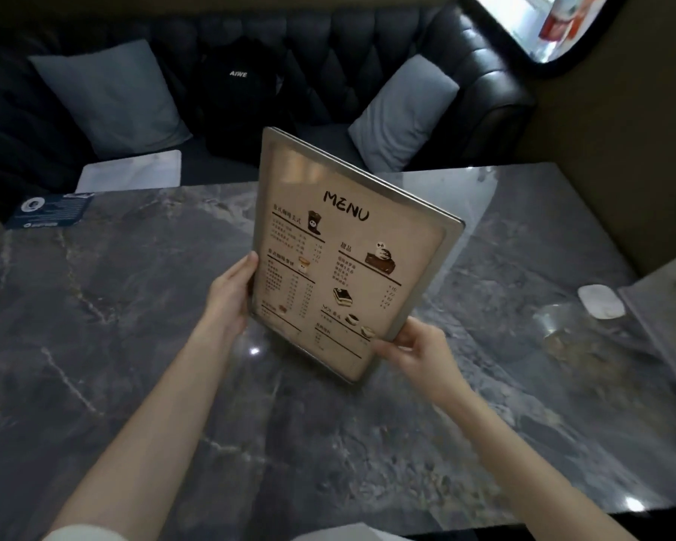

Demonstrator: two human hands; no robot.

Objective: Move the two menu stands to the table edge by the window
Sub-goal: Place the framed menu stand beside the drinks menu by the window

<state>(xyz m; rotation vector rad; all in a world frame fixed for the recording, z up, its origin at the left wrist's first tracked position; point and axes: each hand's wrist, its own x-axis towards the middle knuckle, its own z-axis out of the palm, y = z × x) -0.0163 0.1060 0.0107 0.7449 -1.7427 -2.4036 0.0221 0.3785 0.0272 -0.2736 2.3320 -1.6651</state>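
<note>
A metal-framed menu stand (352,247), cream page headed "MENU", is held tilted above the middle of the dark marble table (133,326). My left hand (233,294) grips its left edge near the lower corner. My right hand (414,351) pinches its lower right edge. A second flat grey board (664,329), possibly the other menu stand, lies at the table's right side below the window (555,21); I cannot tell for sure.
A white oval object (601,301) and a clear glass dish (562,326) sit at the right of the table. A dark blue card (51,210) lies at the far left corner. Behind stands a black sofa with grey cushions (110,99) and a black garment (239,95).
</note>
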